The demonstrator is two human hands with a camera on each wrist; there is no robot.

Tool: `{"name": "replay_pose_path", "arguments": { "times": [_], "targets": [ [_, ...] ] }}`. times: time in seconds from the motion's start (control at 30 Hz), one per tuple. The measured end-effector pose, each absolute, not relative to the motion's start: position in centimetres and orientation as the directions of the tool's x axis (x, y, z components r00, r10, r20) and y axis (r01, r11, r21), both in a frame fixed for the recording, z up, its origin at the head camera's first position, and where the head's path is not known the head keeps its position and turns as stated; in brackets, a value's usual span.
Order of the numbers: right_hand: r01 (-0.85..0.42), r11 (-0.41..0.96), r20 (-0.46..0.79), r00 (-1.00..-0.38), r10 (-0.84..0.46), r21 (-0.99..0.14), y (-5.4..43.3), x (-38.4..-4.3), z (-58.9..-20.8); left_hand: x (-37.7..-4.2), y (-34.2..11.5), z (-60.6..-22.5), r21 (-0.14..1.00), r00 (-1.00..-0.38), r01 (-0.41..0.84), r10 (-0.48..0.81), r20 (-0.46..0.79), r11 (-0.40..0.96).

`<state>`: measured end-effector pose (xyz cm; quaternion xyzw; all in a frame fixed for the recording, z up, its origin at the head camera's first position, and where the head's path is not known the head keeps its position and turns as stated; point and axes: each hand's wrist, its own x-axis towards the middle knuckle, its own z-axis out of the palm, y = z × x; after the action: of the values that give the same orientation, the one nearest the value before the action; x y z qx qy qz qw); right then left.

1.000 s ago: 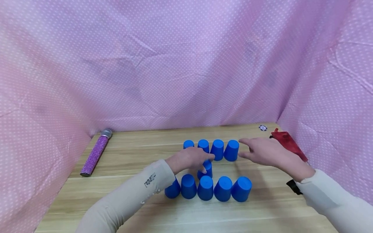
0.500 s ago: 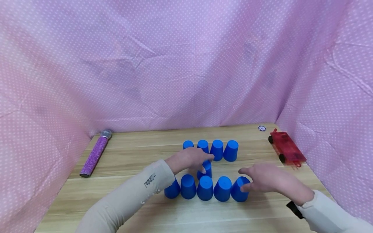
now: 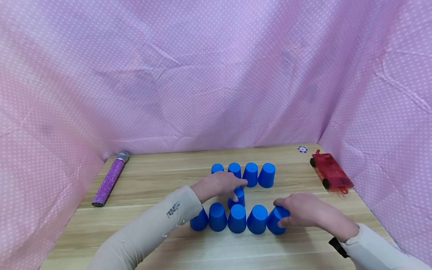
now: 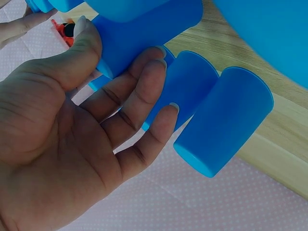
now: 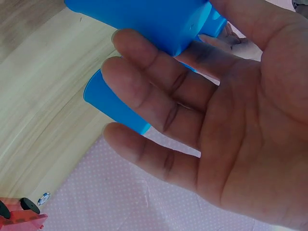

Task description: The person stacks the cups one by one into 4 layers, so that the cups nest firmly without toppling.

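Several blue cups stand upside down on the table in two rows. A lone middle cup (image 3: 240, 195) sits between the rows, gripped between the thumb and fingers of my left hand (image 3: 219, 184). In the left wrist view this cup (image 4: 144, 36) lies between the thumb and curled fingers. At the right end of the front row, my right hand (image 3: 303, 210) holds the end cup (image 3: 275, 222), fingers on its far side and thumb on its near side. The right wrist view shows that cup (image 5: 139, 19) at the upper edge, partly cut off. My left forearm partly covers the leftmost front cup (image 3: 199, 220).
The back row includes a cup (image 3: 267, 175) at its right end. A purple glittery microphone (image 3: 110, 180) lies at the left of the wooden table (image 3: 162, 168). A red toy car (image 3: 332, 170) and a poker chip (image 3: 302, 149) are at the right. Pink dotted cloth (image 3: 216, 75) surrounds the table.
My right hand has come from beside the right end of the back row toward me, down to the front row's right-end cup, and taken hold of it. The left hand has stayed put.
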<state>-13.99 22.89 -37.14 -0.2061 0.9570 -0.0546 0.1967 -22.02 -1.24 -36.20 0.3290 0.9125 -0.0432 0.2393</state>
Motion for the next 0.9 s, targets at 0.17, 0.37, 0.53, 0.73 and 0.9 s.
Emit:
{"name": "replay_pose_path", "arguments": {
  "times": [0.17,0.37,0.53,0.73,0.9],
  "targets": [
    [-0.366,0.908,-0.346,-0.840,-0.417,-0.205,22.84,-13.83,-37.18,-21.91,-1.25,-36.22,0.083,-0.671,0.619,0.581,-0.461,0.781],
    [-0.364,0.905,-0.342,-0.840,-0.422,-0.221,22.93,-13.69,-37.40,-21.96,-1.33,-36.25,0.081,-0.671,0.623,0.584,-0.457,0.778],
    [-0.351,0.906,-0.356,-0.836,-0.418,-0.238,22.99,-13.80,-37.42,-22.18,-1.45,-36.39,0.085,-0.665,0.629,0.591,-0.456,0.773],
    [-0.347,0.905,-0.356,-0.836,-0.417,-0.246,23.06,-13.77,-37.43,-22.22,-1.46,-36.41,0.090,-0.666,0.623,0.587,-0.459,0.777],
    [-0.348,0.906,-0.352,-0.838,-0.416,-0.242,23.08,-13.69,-37.46,-22.15,-1.51,-36.46,0.091,-0.667,0.623,0.589,-0.456,0.777]
  ]
}}
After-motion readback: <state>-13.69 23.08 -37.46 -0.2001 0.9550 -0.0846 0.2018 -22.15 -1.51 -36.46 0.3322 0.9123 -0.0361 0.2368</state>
